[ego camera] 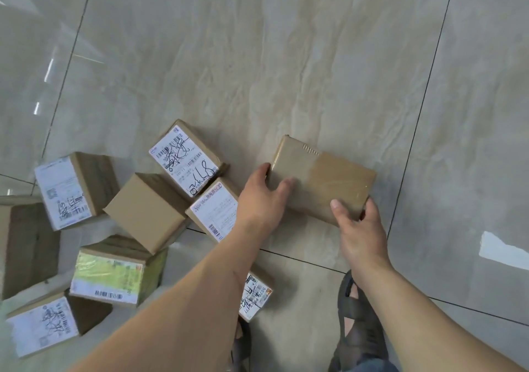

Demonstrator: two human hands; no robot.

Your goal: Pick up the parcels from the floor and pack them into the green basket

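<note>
A flat brown cardboard parcel point(322, 178), taped over, lies at the centre right above the tiled floor. My left hand point(262, 197) grips its near-left end, thumb on the edge and fingers on top. My right hand point(357, 230) clasps its near-right corner, thumb on top. Several more parcels lie on the floor to the left: one with a white label and handwriting point(186, 158), a plain brown box point(147, 211), a labelled one point(216, 211) partly under my left wrist, and a green-printed box point(114, 275). No green basket is in view.
More labelled boxes sit at the far left point(68, 190) and bottom left point(45, 324), and a small one point(254, 295) lies under my left forearm. My sandalled foot point(359, 323) stands at the bottom right. Glossy beige floor tiles point(286, 56) stretch beyond.
</note>
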